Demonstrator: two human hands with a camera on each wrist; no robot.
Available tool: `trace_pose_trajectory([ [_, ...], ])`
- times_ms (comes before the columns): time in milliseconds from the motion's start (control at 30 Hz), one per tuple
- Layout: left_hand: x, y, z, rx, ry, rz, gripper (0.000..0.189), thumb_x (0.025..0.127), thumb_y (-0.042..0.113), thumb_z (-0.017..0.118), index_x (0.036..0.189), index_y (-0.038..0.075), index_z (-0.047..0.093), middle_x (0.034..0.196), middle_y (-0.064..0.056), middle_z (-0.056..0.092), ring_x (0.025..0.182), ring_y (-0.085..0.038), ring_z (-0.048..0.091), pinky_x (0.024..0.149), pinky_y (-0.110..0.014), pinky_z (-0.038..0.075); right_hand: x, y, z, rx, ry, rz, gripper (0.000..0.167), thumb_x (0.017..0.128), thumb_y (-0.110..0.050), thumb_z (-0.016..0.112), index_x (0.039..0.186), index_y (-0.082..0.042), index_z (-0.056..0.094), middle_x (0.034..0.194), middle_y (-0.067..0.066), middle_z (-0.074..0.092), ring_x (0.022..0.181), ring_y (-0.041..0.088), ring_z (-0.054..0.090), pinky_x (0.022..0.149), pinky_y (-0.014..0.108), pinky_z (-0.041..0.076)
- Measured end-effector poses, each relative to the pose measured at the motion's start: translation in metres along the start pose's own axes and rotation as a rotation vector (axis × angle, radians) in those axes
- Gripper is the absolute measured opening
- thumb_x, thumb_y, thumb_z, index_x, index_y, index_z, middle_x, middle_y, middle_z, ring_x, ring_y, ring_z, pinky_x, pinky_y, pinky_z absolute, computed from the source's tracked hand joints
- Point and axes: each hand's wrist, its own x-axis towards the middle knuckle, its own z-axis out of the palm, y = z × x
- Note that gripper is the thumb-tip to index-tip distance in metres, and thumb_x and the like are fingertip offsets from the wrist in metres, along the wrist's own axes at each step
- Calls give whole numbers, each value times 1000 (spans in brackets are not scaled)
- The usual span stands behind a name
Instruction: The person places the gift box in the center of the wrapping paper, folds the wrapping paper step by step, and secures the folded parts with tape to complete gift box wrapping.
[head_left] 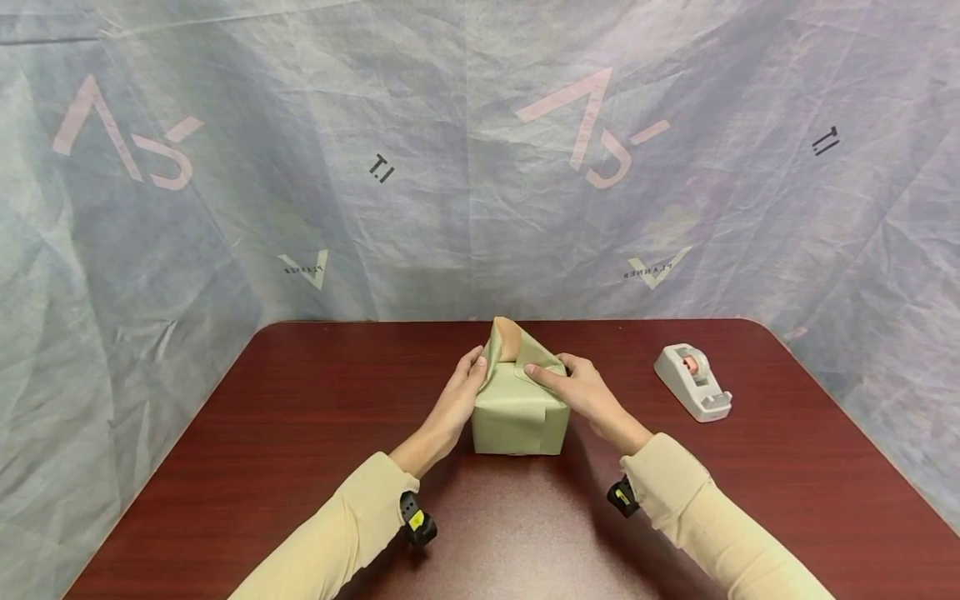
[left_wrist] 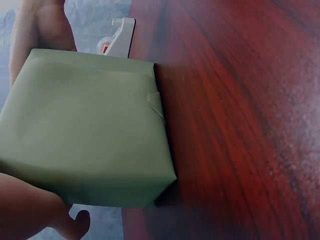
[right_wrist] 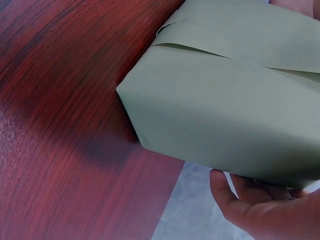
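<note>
A box wrapped in pale green paper stands on the table in front of me. At its far end the wrapping paper rises in a pointed fold that shows a tan inner side. My left hand holds the paper at the far left corner, thumb along the upper edge. On the other side, my right hand pinches the folded paper at the far right corner, its thumb on top and its fingers behind. In the right wrist view, a lapped paper seam gapes slightly along the box. The far face is hidden in the head view.
A white tape dispenser with a roll of tape stands on the table's right side. The dark red wood-grain table reaches back to a hanging grey printed sheet. Each wrist wears a black strapped device.
</note>
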Motion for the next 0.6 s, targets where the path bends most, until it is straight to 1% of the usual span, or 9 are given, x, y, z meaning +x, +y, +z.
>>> trace_pose_trajectory([
  [67, 1, 0, 0, 10, -6, 4, 60, 95, 47, 36, 146, 22, 16, 152, -3, 20, 140, -20, 18, 110, -47, 20, 1, 1, 0, 4, 5, -6, 46, 83, -40, 63, 106, -1, 58, 87, 6, 60, 72, 12, 55, 65, 25, 46],
  [167, 2, 1, -1, 38, 2, 9, 59, 93, 45, 44, 144, 22, 23, 147, -5, 30, 134, -22, 30, 106, -45, 28, 1, 1, 0, 7, 10, -19, 44, 83, -39, 64, 105, -1, 58, 85, 5, 59, 71, 12, 55, 65, 25, 46],
  [233, 2, 2, -2, 65, 14, 13, 56, 92, 42, 48, 142, 23, 30, 140, -6, 39, 123, -21, 42, 100, -41, 35, 2, 1, 0, -8, 20, -37, 42, 83, -40, 64, 101, -2, 59, 83, 4, 59, 70, 11, 55, 65, 25, 46],
  [300, 3, 2, -3, 87, 20, 16, 53, 91, 40, 52, 139, 23, 36, 131, -6, 47, 110, -20, 50, 92, -36, 41, 2, 1, 1, -40, 39, -60, 39, 82, -40, 65, 97, -4, 60, 80, 3, 59, 69, 11, 54, 64, 25, 46],
  [367, 3, 3, -3, 101, 26, 19, 51, 90, 38, 55, 136, 22, 40, 124, -6, 52, 100, -17, 54, 85, -31, 44, 2, 1, 1, -90, 65, -94, 37, 82, -41, 65, 93, -6, 62, 78, 2, 59, 68, 11, 54, 64, 25, 45],
  [433, 3, 5, -4, 110, 31, 20, 48, 89, 37, 57, 133, 21, 44, 120, -6, 54, 93, -14, 55, 80, -29, 45, 2, 1, 1, -130, 91, -118, 35, 81, -41, 66, 90, -8, 63, 76, 1, 60, 67, 11, 54, 64, 25, 44],
  [533, 4, 8, -5, 107, 35, 11, 44, 87, 35, 60, 127, 19, 51, 116, -5, 58, 87, -13, 56, 76, -27, 46, 2, 1, 1, -165, 106, -140, 34, 81, -41, 65, 89, -8, 63, 76, 1, 60, 67, 11, 53, 63, 24, 44],
  [600, 4, 9, -5, 104, 36, -1, 42, 86, 34, 62, 124, 17, 54, 113, -5, 59, 85, -13, 56, 75, -27, 46, 2, 2, 1, -163, 108, -134, 34, 81, -41, 65, 89, -8, 63, 75, 1, 60, 67, 10, 53, 63, 24, 44],
])
